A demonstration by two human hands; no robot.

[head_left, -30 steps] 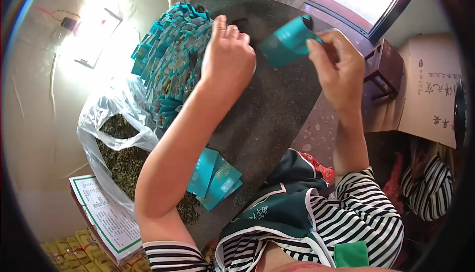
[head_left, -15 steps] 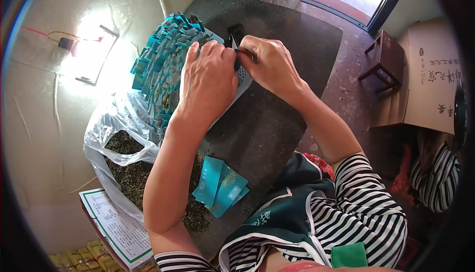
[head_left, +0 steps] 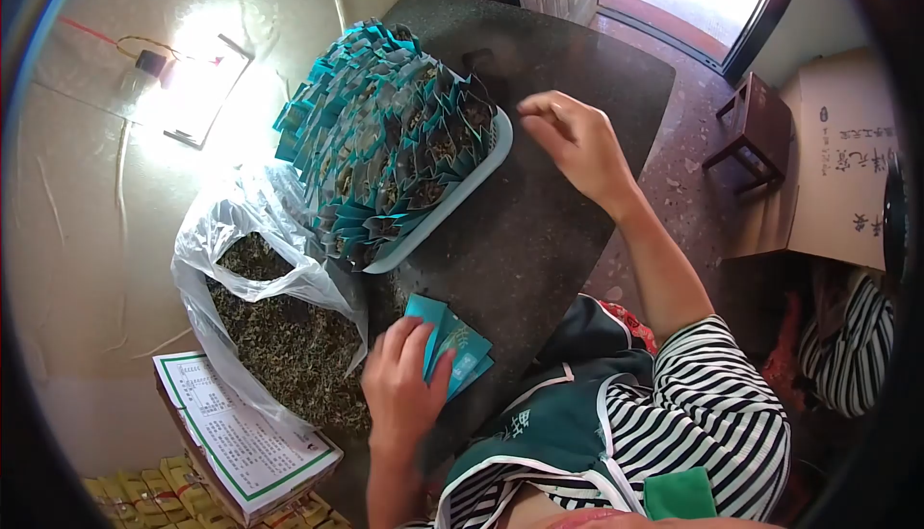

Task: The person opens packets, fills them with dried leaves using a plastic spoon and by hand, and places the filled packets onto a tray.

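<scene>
Where the left hand (head_left: 399, 385) is: over the flat teal packets (head_left: 470, 351), open, thumb apart from bent fingers; whether the fingertips touch the packets, I cannot tell.
Right hand (head_left: 580, 149): above the worktop (head_left: 587, 62), just beside the basket's pale rim, loosely open with fingers bent and nothing visible between them.
Flat teal packets: overlapping near the worktop's near edge, partly covered by the left hand.
Basket (head_left: 497, 151): toward the worktop's far left corner, crowded with upright teal packets (head_left: 385, 115), many open at the top, with dark dried leaf inside.
Plastic bag (head_left: 197, 288): at the worktop's left side, nearer the person than the basket, spread open around loose dried leaves (head_left: 289, 361).
Printed sheet (head_left: 241, 428): green-bordered, lying on a box beside the bag, with yellow packets (head_left: 154, 490) near it.
Floor: brown stool (head_left: 760, 125) beyond the worktop's right edge, large cardboard box (head_left: 847, 173) beside it.
</scene>
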